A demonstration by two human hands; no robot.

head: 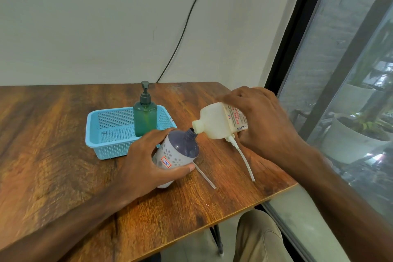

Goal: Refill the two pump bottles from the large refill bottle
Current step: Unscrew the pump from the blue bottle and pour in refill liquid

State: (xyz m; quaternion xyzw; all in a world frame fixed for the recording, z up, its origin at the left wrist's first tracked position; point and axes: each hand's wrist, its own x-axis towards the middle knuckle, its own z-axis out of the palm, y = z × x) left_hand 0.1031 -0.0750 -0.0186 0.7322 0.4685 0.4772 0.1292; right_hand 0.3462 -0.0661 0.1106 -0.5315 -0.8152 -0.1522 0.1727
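From the head view, the left hand [146,161] wraps its fingers around the purple pump bottle [177,153], uncapped and tilted on the desk [53,134]. The right hand [259,117] grips the white refill bottle [214,122], tipped so its spout meets the purple neck. Beyond the left fingers, a green pump bottle [145,115] stands in a blue basket [93,132]. Two pump tubes [244,157] lie below the right fingers.

Bottles: three. One green pump bottle [145,116], one purple-topped bottle [178,154], one white refill bottle [214,121]. One blue basket [110,132]. Two loose dip tubes [244,158]. Two hands [146,161].
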